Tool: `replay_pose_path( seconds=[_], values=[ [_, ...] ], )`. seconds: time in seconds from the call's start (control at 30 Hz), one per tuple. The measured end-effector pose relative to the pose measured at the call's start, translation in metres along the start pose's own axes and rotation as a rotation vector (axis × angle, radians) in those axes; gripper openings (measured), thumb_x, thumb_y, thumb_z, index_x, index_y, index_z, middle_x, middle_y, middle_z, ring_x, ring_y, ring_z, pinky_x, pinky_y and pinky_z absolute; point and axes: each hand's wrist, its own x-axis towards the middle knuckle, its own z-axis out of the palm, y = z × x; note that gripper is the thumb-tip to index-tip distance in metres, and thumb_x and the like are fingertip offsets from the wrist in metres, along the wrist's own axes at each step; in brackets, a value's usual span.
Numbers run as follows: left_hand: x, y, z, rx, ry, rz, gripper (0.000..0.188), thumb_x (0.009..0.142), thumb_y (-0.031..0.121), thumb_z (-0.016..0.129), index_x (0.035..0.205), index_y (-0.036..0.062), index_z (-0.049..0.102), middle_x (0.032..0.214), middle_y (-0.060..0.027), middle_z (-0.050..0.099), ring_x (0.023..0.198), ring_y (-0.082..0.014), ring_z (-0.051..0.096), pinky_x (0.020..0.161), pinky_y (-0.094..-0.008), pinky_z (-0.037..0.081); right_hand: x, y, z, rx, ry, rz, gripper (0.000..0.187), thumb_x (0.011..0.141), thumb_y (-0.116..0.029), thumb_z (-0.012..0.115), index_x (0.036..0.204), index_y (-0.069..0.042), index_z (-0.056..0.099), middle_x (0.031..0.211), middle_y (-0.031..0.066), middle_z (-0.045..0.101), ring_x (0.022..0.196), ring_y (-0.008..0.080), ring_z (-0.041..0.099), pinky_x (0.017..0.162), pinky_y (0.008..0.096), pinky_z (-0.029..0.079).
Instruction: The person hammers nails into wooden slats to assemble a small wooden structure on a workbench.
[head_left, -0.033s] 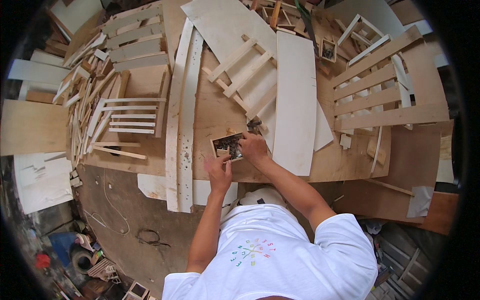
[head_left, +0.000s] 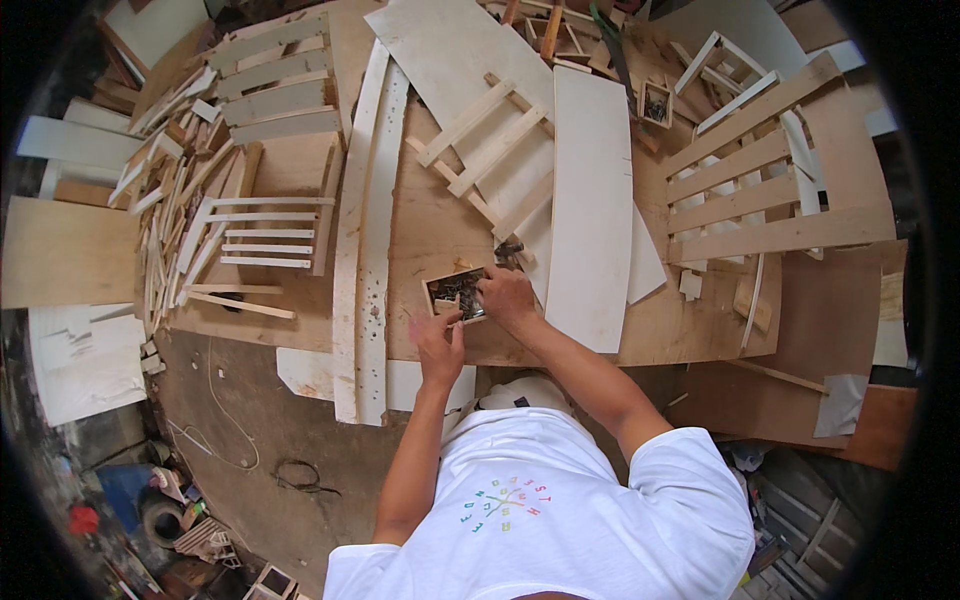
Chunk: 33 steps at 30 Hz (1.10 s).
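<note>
- The small wooden box (head_left: 428,299) is on the wooden table (head_left: 420,215), near the table's front edge; its right side is partly covered by the right hand (head_left: 508,298).
- Inside the box there are small dark metal pieces (head_left: 466,288), too small for telling their exact kind.
- The right hand reaches in at the box's right side; its fingertips are hidden, so I cannot tell if they pinch something.
- The left hand (head_left: 438,345) is at the box's near side, fingers bent toward it; whether they hold anything, I cannot tell.
- Just beyond the box lies a dark object (head_left: 508,250), hard to recognise.
- To the box's right is a white board (head_left: 590,210).
</note>
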Motion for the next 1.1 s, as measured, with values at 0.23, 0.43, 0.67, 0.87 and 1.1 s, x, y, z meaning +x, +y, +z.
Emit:
replay_pose_path(
  seconds=[0.23, 0.43, 0.67, 0.87, 1.1],
  values=[
    [0.006, -0.030, 0.006, -0.010, 0.041, 0.013, 0.017, 0.096, 0.013, 0.071, 0.109, 0.0040, 0.078, 0.103, -0.0146, 0.077, 0.092, -0.0308, 0.072, 0.099, -0.0433, 0.048, -0.001, -0.004, -0.002, 0.087, 0.006, 0.062, 0.013, 0.082, -0.022, 0.073, 0.081, -0.010, 0.077, 0.098, 0.0098, 0.068, 0.084, 0.0325, 0.073, 0.074, 0.0490, 0.058],
    [0.003, -0.049, 0.015, -0.194, 0.028, -0.090, 0.016, 0.096, 0.014, 0.070, 0.107, 0.0088, 0.079, 0.098, -0.0114, 0.077, 0.096, -0.0306, 0.069, 0.103, -0.0458, 0.043, -0.008, -0.013, -0.008, 0.253, 0.084, 0.124, 0.015, 0.089, -0.023, 0.074, 0.093, -0.009, 0.077, 0.105, 0.0118, 0.068, 0.085, 0.0356, 0.073, 0.078, 0.0486, 0.059],
    [0.009, -0.025, 0.006, -0.484, -0.065, -0.127, 0.019, 0.100, 0.006, 0.066, 0.115, 0.0013, 0.076, 0.112, -0.0121, 0.078, 0.100, -0.0223, 0.075, 0.094, -0.0357, 0.056, -0.033, -0.003, -0.009, 1.063, -0.023, 0.499, 0.017, 0.098, -0.020, 0.076, 0.105, -0.005, 0.076, 0.099, 0.0070, 0.076, 0.080, 0.0163, 0.071, 0.070, 0.0345, 0.059],
    [0.012, 0.000, -0.006, -0.652, -0.115, -0.092, 0.024, 0.103, -0.003, 0.061, 0.122, 0.0013, 0.074, 0.112, -0.0085, 0.077, 0.105, -0.0156, 0.072, 0.090, -0.0297, 0.058, -0.051, -0.046, -0.064, 1.396, -0.110, 0.604, 0.019, 0.096, -0.012, 0.080, 0.109, -0.001, 0.071, 0.095, 0.0051, 0.077, 0.084, 0.0115, 0.072, 0.067, 0.0262, 0.058],
    [0.008, -0.004, -0.020, -0.471, -0.258, -0.023, 0.021, 0.097, -0.004, 0.069, 0.116, -0.0012, 0.076, 0.110, -0.0102, 0.077, 0.100, -0.0159, 0.073, 0.088, -0.0303, 0.061, -0.059, -0.046, -0.066, 1.591, -0.163, 0.755, 0.025, 0.093, -0.008, 0.082, 0.104, 0.000, 0.061, 0.092, 0.0108, 0.076, 0.079, 0.0153, 0.075, 0.064, 0.0253, 0.061]
  ],
)
